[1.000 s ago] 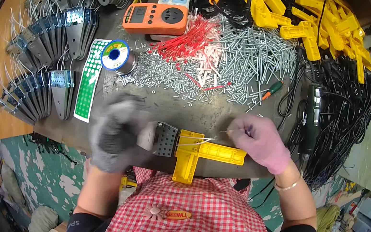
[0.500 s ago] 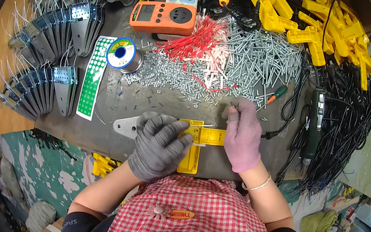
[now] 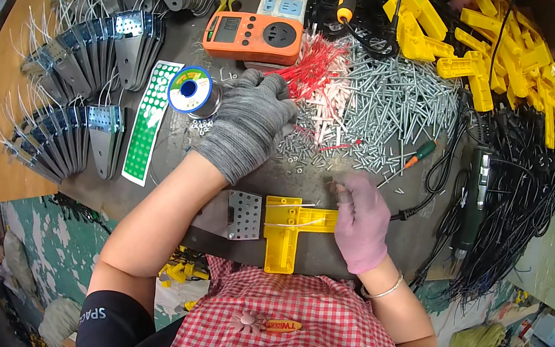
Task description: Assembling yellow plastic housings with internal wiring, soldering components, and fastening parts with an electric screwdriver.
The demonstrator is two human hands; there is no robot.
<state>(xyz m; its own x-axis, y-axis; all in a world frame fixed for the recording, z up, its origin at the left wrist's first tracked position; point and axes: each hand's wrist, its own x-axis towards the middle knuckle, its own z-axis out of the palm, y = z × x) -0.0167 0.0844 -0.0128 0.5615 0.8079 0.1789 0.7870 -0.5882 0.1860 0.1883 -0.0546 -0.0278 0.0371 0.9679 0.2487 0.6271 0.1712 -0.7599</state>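
Observation:
My left hand, in a grey glove, reaches over the pile of small nuts and screws, beside the red sleeved parts. Its fingers are curled downward and their tips are hidden. At the right end of a yellow T-shaped plastic shell is my right hand, in a pink glove. Thumb and fingers there are pinched together, blurred, around something small and dark. White wires cross the open shell. A perforated metal plate lies against the shell's left side.
A solder spool and green sticker sheet lie left of the hardware, below an orange meter. Metal brackets stand in rows at left. Long screws, a screwdriver, black cables and yellow shells fill the right.
My left hand has left the plate and shell and moved up to the hardware pile, uncovering the perforated plate. My right hand stays near the shell's right end. The whole view has shifted slightly.

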